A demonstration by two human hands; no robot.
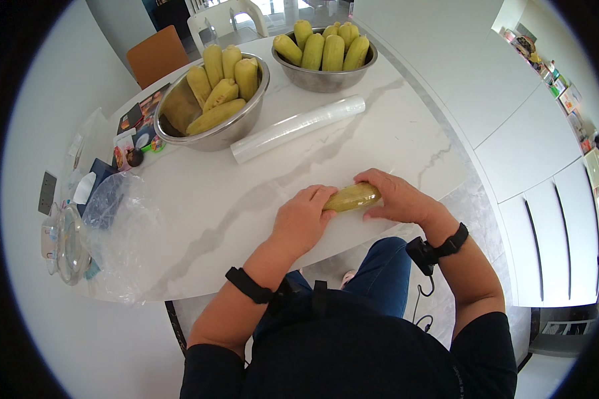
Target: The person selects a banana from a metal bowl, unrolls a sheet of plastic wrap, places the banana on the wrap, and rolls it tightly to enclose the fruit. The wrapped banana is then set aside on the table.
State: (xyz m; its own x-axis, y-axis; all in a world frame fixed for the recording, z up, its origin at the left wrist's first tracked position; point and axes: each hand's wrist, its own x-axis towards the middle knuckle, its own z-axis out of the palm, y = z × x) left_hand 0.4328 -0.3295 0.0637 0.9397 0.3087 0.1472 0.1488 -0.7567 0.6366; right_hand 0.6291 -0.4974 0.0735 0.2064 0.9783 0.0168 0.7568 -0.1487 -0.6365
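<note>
An ear of corn in its yellow-green husk point(352, 197) lies crosswise between my hands, low over the near edge of the table. Its surface shines as if covered in clear plastic film. My left hand point(302, 217) grips the left end, with the fingers over the top. Around the right end curves my right hand point(397, 197), thumb on the near side and fingers on the far side. Farther off, a roll of clear plastic film point(299, 128) rests slantwise on the white marble-patterned table point(219, 209).
Two steel bowls, one on the left point(244, 117) and one at the back point(324, 80), hold several ears of corn. A crumpled clear plastic bag point(122, 234), a tissue box point(97, 182) and a glass jar point(71, 244) crowd the table's left side. White cabinets point(529, 164) stand at right.
</note>
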